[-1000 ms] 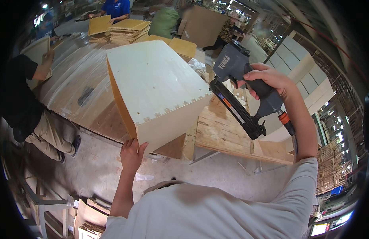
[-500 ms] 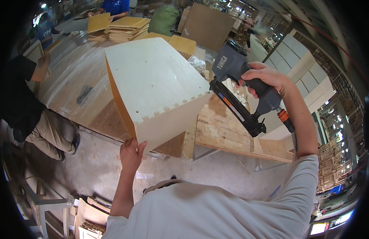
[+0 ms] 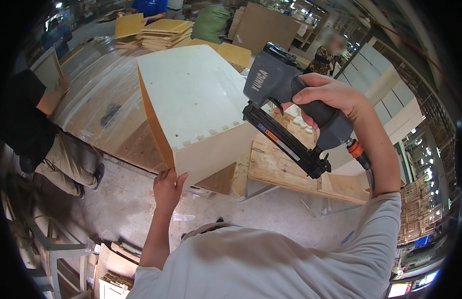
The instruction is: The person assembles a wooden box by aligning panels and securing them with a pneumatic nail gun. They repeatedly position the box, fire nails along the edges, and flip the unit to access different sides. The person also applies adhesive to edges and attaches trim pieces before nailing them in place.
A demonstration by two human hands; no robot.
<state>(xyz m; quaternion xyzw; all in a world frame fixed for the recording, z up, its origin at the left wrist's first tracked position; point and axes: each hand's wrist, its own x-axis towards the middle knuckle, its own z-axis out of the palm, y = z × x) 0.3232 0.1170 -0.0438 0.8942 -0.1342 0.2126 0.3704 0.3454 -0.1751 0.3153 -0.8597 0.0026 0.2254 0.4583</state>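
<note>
My right hand point(image 3: 325, 99) is wrapped round the black grip of a grey and black pneumatic nail gun point(image 3: 270, 77), with an orange hose fitting at its base. The gun's nose is over the right end of a white wooden box point(image 3: 191, 94); whether it touches cannot be made out. Finger joints run along the box's near top edge, and its left side is yellowish. At the box's lower near corner, my left hand point(image 3: 167, 189) grips the edge, thumb on the front panel and fingers at the side.
The box rests on a wooden worktable point(image 3: 86, 109) partly covered in plastic film. Yellow panels point(image 3: 166, 35) are stacked at the back beside a green sack point(image 3: 209, 24). A person in black point(image 3: 29, 114) handles a panel at left. White boxes point(image 3: 385, 84) stand at right.
My right hand has brought the nail gun left, further over the box's right end. My left hand keeps its place at the corner. The whole view has shifted slightly.
</note>
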